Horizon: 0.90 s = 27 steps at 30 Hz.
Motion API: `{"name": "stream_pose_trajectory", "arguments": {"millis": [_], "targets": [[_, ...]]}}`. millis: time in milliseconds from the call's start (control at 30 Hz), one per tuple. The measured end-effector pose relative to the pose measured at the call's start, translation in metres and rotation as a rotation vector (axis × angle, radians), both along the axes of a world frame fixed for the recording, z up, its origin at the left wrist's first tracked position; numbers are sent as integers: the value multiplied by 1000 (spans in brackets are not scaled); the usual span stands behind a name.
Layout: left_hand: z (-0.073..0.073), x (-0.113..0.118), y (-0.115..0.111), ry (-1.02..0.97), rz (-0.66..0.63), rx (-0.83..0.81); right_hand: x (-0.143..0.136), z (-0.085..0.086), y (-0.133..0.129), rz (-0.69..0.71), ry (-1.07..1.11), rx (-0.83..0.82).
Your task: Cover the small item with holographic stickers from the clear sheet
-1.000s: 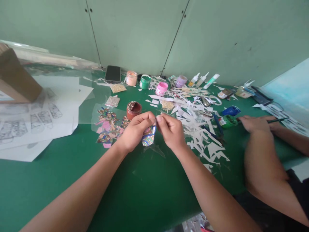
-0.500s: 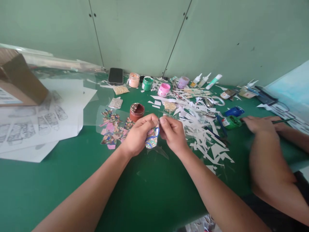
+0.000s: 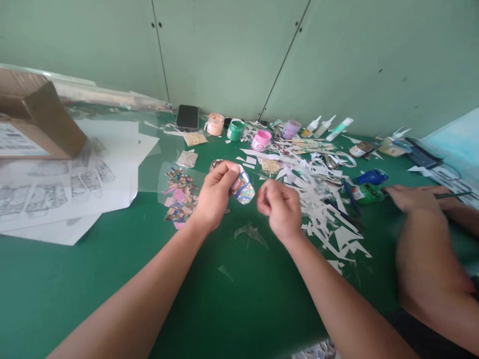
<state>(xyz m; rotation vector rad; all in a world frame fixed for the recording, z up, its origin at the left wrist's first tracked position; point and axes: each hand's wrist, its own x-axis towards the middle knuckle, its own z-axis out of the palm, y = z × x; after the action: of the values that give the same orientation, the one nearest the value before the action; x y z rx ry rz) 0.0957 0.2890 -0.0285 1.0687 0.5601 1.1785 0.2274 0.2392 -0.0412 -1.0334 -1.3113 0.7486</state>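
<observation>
Between the thumb and fingers of my left hand (image 3: 215, 197) is a small, flat patterned piece (image 3: 243, 188), shiny, with blue lines over pink, green and gold. My right hand (image 3: 279, 204) is just right of it, apart from the piece, with its fingers curled together; whatever they may pinch is hidden. Colourful cut scraps (image 3: 179, 199) lie on a clear sheet left of my left hand. Behind that hand a brown jar (image 3: 216, 163) is mostly covered. Thin clear film scraps (image 3: 251, 233) rest on the green table below my hands.
White paper strips (image 3: 318, 214) are strewn at right. Pink (image 3: 261, 140) and green (image 3: 235, 129) paint jars stand at the back near a phone (image 3: 187, 117). A cardboard box (image 3: 56, 119) sits on printed sheets (image 3: 116, 199) at left. Another person's arm (image 3: 422, 239) rests at right.
My hands have moved apart. The patterned piece has come away from my right hand, tilted and turned more into view, and stays in my left. The whole view has shifted slightly.
</observation>
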Motion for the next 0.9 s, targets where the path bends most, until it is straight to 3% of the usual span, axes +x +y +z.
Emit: {"name": "stream_pose_trajectory", "arguments": {"millis": [133,333,433,600,700,900], "targets": [[-5,1,2,221,129,155,17,1,12,-169,105,-90],[-9,3,1,358,211,183,18,9,8,-276,-198,36],[-8,3,-1,291,176,130,19,15,4,-171,-278,50],[-3,6,-6,11,-45,-77,18,19,1,62,-285,27],[-2,8,-9,-6,-108,-109,16,15,2,67,-208,34],[1,8,-13,33,-96,-105,19,6,6,33,-35,46]]}}
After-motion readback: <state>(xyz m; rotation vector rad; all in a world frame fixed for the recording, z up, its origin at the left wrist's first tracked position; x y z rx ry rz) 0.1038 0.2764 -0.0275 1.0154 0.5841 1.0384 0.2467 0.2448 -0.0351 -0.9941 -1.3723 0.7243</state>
